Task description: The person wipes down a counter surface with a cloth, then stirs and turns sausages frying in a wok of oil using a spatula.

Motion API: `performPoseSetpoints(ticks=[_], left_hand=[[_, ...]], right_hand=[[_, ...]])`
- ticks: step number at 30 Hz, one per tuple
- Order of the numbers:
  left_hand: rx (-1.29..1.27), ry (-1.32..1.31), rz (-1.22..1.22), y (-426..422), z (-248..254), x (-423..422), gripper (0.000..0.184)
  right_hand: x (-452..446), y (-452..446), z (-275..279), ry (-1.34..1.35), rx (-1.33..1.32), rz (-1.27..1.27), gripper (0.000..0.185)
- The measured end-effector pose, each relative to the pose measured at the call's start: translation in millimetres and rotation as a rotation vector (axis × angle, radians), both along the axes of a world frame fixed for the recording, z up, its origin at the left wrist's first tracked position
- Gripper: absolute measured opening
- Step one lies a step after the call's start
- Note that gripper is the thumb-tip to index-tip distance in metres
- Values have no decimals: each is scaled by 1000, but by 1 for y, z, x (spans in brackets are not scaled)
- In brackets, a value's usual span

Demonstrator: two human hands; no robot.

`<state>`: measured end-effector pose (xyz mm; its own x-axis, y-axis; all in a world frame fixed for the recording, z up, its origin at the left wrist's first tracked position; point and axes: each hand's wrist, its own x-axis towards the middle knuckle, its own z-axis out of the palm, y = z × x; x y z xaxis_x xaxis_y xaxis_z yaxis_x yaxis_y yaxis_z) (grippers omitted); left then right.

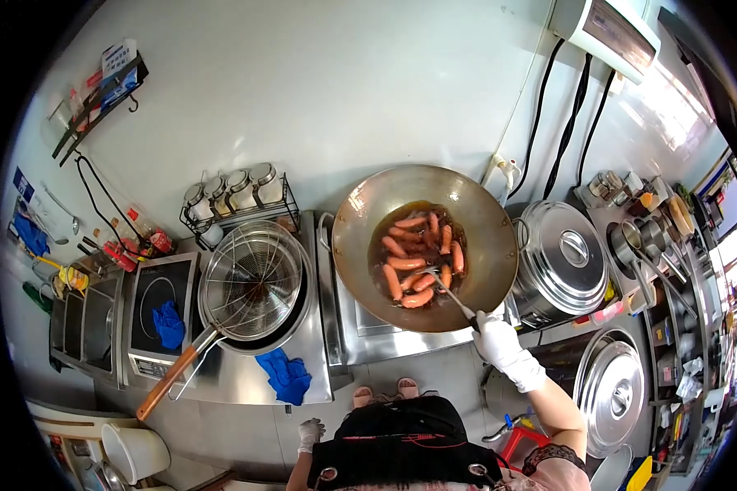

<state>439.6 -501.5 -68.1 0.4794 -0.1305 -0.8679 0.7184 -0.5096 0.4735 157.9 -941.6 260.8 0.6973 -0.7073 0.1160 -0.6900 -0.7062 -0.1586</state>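
R hand: fingers gripping utensil, tip among sausages in wok; L hand: can't tell fingers' state; rec. slow, low strokes, min. splash

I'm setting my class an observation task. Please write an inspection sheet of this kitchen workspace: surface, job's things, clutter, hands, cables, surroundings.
Surface: metal counter, left of the wok.
Job's things: sausages in dark liquid inside the wok; the utensil reaches in among them.
Clutter: crumpled blue pieces on the counter and cooktop, cloth or gloves unclear; strainer resting over a pan.
Hands: both white-gloved; right hand grips the utensil; left hand is low beside the apron, nothing seen in it.
Cables: black cables hang below the wall box.
Surroundings: lidded pot right of the wok; jars in a rack behind the strainer.
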Motion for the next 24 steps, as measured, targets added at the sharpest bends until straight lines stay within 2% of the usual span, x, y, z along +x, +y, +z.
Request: performPoseSetpoints(ticks=[2, 5, 7, 9, 10, 11, 12, 14, 17, 24], left_hand=[[-75, -23, 4, 8, -16, -3, 20], [21, -10, 26, 1, 25, -5, 19], [-23, 15, 38, 16, -5, -4, 18], [-66, 39, 44, 19, -6, -3, 17], [-49, 19, 50, 16, 12, -6, 17], [-32, -1, 57, 13, 25, -8, 16], [-32, -2, 54, 17, 14, -6, 16], [-102, 44, 84, 25, -9, -6, 16], [-26, -29, 66, 10, 30, -10, 17], [-5, -10, 51, 5, 23, -5, 21]], right_hand=[[21, -3, 1, -38, 69, 1, 22], [51, -21, -20, -83, 88, -29, 24], [68, -34, -28, -102, 95, -59, 27], [80, -46, -36, -78, -57, -108, 25], [82, -53, -40, -79, -57, -113, 25], [83, -60, -45, -74, -155, -127, 16], [83, -65, -49, -68, -253, -140, 10], [78, -72, -52, -62, -298, -161, 10], [61, -75, -44, -33, -434, -126, 15], [5, -55, -30, 142, -396, -161, 10]])
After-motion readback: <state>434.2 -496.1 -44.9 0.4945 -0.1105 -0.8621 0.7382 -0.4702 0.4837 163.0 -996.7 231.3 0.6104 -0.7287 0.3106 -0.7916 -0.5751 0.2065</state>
